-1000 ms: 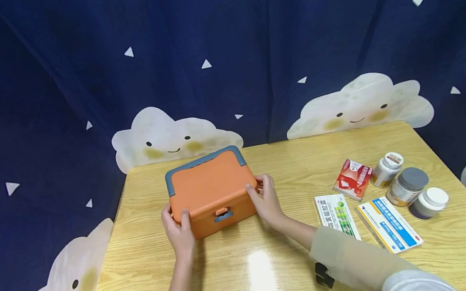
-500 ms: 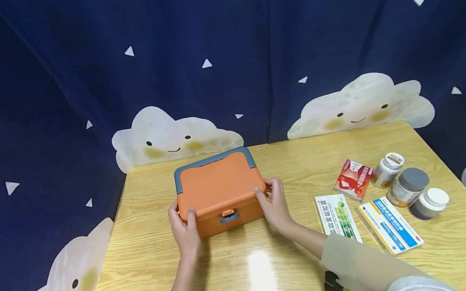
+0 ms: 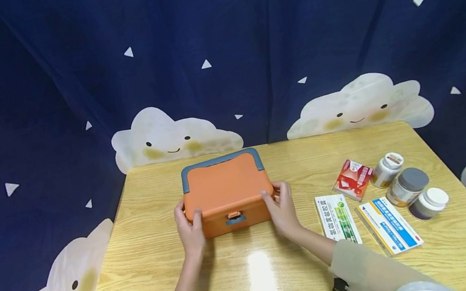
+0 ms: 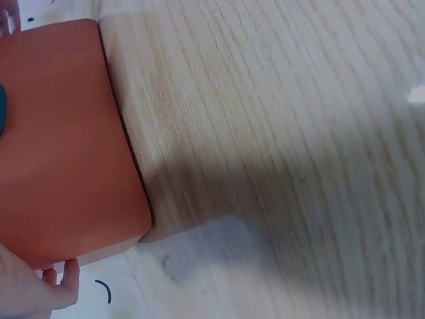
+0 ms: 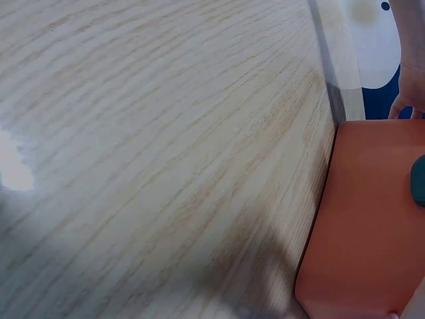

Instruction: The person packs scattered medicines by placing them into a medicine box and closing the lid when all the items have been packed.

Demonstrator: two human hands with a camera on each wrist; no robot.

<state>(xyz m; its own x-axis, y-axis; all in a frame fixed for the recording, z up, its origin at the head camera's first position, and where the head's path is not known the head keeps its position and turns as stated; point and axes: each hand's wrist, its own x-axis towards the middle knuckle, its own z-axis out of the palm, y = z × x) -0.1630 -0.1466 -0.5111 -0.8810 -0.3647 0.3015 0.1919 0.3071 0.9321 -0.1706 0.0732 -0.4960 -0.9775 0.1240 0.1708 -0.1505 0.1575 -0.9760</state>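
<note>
An orange storage box [image 3: 226, 183] with a closed lid, a blue-grey handle [image 3: 219, 160] folded along its back edge and a front latch [image 3: 234, 217] stands on the wooden table, left of its middle. My left hand [image 3: 191, 232] grips its left front corner, thumb on the front and fingers round the side. At the opposite front corner, my right hand [image 3: 282, 211] holds it the same way. In the left wrist view the box's front wall [image 4: 63, 146] sits close over the wood. The right wrist view also shows that orange wall [image 5: 362, 219].
On the right of the table lie a green-and-white medicine box [image 3: 338, 219], a blue-and-white one [image 3: 389, 225] and a red one [image 3: 353, 180]. Beside them stand a small white bottle [image 3: 387, 169], a grey-lidded jar [image 3: 407, 186] and a white-lidded jar [image 3: 429, 203]. A dark blue curtain [image 3: 214, 39] hangs behind.
Both hands have shifted the orange box to the right and slightly nearer, and its front has turned a little straighter. The medicine boxes and bottles have stayed put.
</note>
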